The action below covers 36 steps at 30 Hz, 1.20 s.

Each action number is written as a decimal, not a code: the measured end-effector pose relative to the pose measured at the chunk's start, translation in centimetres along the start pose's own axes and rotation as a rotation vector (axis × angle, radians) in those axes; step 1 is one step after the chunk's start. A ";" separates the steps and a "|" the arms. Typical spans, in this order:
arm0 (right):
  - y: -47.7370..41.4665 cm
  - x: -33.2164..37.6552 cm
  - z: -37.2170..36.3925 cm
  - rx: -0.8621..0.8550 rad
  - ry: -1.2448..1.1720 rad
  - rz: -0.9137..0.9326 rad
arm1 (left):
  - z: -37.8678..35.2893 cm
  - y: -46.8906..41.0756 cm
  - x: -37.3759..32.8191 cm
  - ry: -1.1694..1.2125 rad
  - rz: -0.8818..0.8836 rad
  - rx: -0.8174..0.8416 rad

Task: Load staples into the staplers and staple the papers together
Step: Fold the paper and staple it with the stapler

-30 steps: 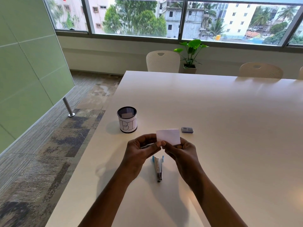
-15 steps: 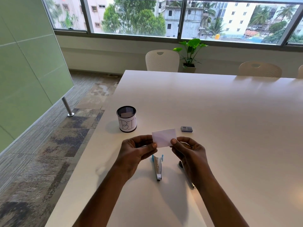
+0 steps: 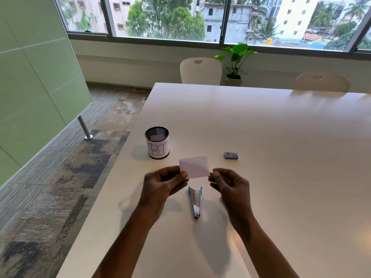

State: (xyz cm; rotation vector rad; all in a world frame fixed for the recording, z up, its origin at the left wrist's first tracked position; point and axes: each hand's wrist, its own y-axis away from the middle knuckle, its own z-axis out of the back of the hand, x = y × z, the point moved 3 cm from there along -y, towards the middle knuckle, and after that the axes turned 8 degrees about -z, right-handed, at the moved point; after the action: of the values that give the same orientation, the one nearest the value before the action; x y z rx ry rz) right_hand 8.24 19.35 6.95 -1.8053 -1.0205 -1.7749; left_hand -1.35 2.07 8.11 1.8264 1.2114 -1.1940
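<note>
I hold a small white paper (image 3: 194, 167) up above the table. My left hand (image 3: 160, 184) pinches its lower left corner between thumb and fingers. My right hand (image 3: 230, 184) has curled fingers and pinches the paper's lower right corner with its fingertips. Below the paper, between my hands, a blue and silver stapler (image 3: 195, 201) lies on the white table (image 3: 271, 137), untouched. A small blue-grey staple box (image 3: 230, 155) rests on the table to the right, beyond my right hand.
A black mesh cup (image 3: 157, 142) with a white label reading "BIN" stands at the back left, near the table's left edge, with a slip of paper inside. White chairs (image 3: 200, 70) and a potted plant (image 3: 234, 63) are at the far end.
My hands have moved apart, from meeting at the paper's lower edge to its two lower corners. The paper has shifted slightly left. The stapler has not moved.
</note>
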 end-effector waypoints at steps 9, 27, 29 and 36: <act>0.8 -3.8 -4.0 -0.179 1.118 0.228 | 0.9 -0.1 -0.2 -0.051 -0.014 -0.004; 1.4 -2.6 -2.8 0.409 0.318 -0.120 | 1.1 -0.9 -1.1 -0.088 -0.082 -0.031; 1.9 -2.2 -2.7 0.460 0.170 -0.107 | 0.8 -1.0 -1.0 -0.091 -0.082 -0.029; 2.2 -0.4 -3.2 0.496 -0.110 -0.089 | -0.2 -1.0 -0.7 -0.119 -0.080 0.006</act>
State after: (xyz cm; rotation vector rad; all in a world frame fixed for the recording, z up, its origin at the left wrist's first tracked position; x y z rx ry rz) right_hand 7.67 15.53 7.38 -1.5711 -1.4521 -1.3200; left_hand -2.36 2.36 8.81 1.6995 1.2238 -1.3323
